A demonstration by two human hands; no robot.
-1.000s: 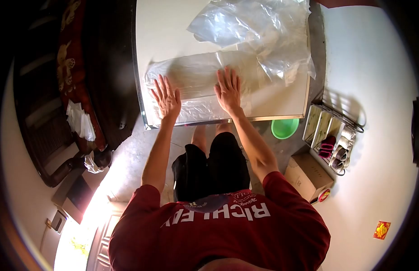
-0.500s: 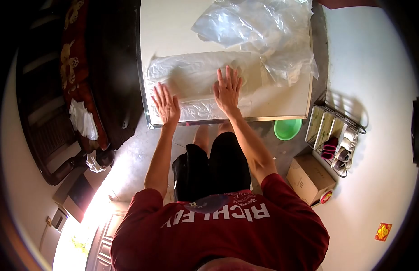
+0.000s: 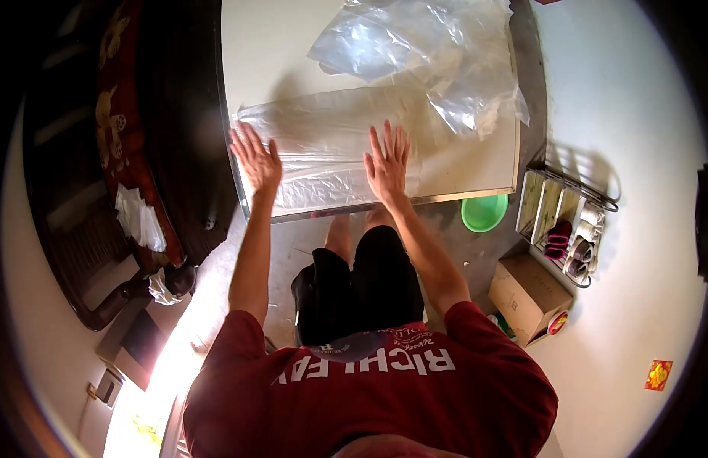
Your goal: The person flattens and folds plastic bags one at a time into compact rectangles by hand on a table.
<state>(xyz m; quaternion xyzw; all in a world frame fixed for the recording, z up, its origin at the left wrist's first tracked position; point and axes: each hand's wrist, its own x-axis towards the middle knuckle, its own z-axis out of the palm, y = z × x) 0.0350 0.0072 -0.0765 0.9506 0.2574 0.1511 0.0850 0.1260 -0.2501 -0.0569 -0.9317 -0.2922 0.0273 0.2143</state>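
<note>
A clear plastic bag (image 3: pixel 316 145) lies flat along the near side of the pale table (image 3: pixel 476 169), with creases running across it. My left hand (image 3: pixel 259 162) is over the bag's left end, by the table's left edge, fingers stretched out and slightly blurred. Toward the bag's right part, my right hand (image 3: pixel 387 164) lies palm down with its fingers spread. Neither hand grips anything. Whether the left palm touches the plastic I cannot tell. Farther back on the right, a crumpled heap of clear plastic (image 3: pixel 415 49) rests on the table.
Below the table's near right edge is a green basin (image 3: pixel 484 213) on the floor. To the right stand a shoe rack (image 3: pixel 560 225) with shoes and a cardboard box (image 3: pixel 526 294). A dark wooden bench (image 3: pixel 79 252) with white bags (image 3: pixel 140 217) is on the left.
My left hand has moved left toward the table's edge, while my right hand stays near the same spot. The near part of the bag looks flatter and more stretched out. The view has shifted slightly.
</note>
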